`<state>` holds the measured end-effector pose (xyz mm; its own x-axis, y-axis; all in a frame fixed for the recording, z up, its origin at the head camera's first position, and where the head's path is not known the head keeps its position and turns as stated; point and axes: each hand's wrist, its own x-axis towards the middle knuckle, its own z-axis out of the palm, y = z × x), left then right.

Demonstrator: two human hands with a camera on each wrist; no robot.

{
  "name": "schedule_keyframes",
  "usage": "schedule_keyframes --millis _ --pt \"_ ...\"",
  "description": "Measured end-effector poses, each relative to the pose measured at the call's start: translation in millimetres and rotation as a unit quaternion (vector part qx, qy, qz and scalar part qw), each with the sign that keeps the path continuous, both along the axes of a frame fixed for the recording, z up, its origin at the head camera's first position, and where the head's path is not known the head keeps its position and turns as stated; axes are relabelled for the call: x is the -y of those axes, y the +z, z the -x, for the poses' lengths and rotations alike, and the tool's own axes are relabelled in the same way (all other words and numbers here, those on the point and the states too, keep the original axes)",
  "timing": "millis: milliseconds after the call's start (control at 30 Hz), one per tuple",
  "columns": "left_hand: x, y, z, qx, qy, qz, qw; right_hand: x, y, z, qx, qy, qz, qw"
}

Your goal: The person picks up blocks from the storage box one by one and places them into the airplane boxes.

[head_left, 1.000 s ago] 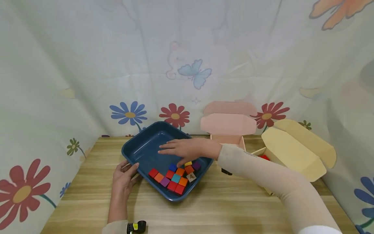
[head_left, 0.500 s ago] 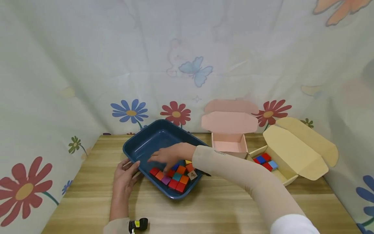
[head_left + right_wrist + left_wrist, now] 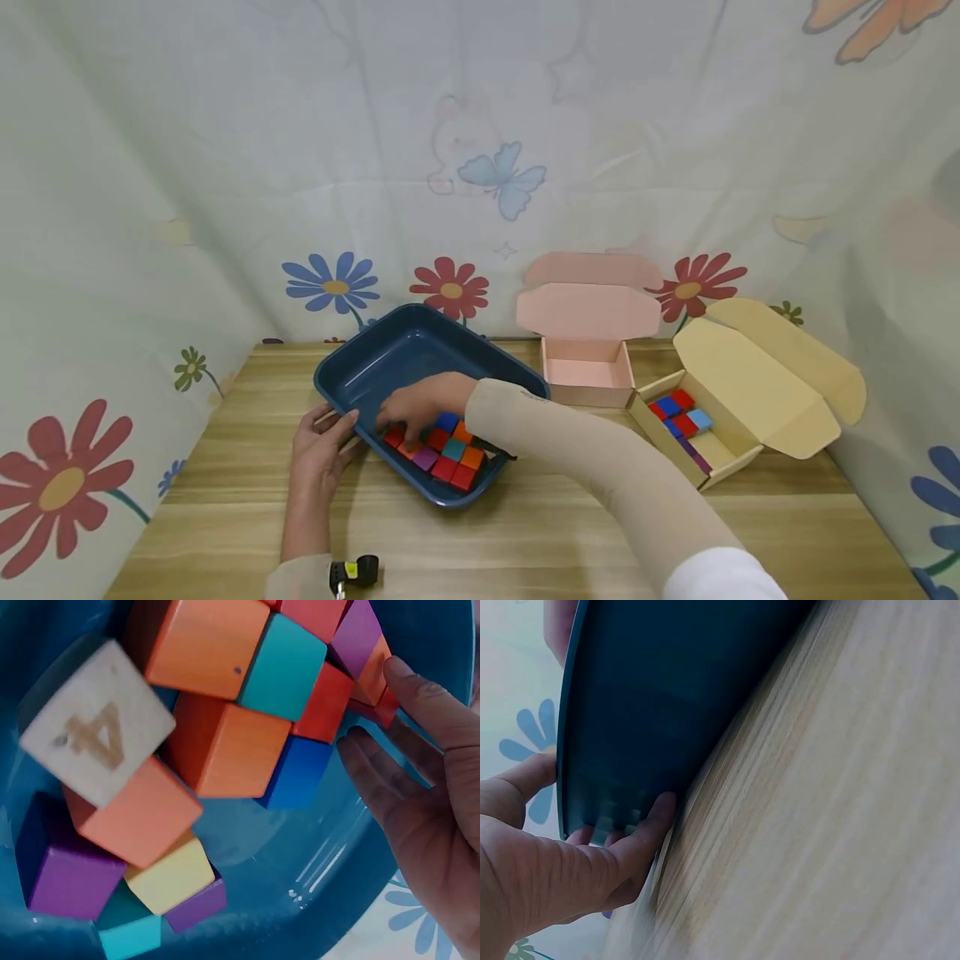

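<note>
A dark blue tray (image 3: 367,367) sits on the wooden table with several coloured cubes grouped in its near corner. My left hand (image 3: 315,454) grips the tray's left rim, thumb on the edge and fingers (image 3: 641,840) against the outer wall. Inside the tray, my right hand (image 3: 416,404) reaches over the left end of the cubes. In the right wrist view, its thumb and fingers lie either side of a red cube (image 3: 381,709), beside an orange cube (image 3: 372,673); no firm hold shows. A plain wooden cube (image 3: 97,724) bears a 4.
Right of the tray stands an open pink box (image 3: 588,371). Farther right, an open yellow box (image 3: 738,454) holds several red, blue and purple cubes. A flower-printed curtain (image 3: 375,208) hangs behind the wooden table (image 3: 525,542).
My right hand has moved left and down across the tray to the leftmost cubes. Its arm has uncovered the yellow box. My left hand stays on the rim.
</note>
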<state>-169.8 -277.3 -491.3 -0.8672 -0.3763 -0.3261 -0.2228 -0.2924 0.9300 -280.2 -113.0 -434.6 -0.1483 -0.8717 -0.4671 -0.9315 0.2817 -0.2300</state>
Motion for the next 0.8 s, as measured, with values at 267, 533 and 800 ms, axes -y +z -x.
schedule_keyframes --millis 267,533,800 --pt "1 -1.3 1.9 0.006 0.001 -0.011 0.9999 6 -0.8 -3.1 0.039 -0.059 0.0 0.997" --pt "2 0.2 0.9 0.012 -0.002 -0.001 0.9999 13 4.4 -8.2 0.044 -0.107 -0.023 0.993" --pt "1 0.8 1.1 0.007 -0.001 -0.008 0.9999 16 8.3 -10.9 0.027 -0.095 -0.02 0.995"
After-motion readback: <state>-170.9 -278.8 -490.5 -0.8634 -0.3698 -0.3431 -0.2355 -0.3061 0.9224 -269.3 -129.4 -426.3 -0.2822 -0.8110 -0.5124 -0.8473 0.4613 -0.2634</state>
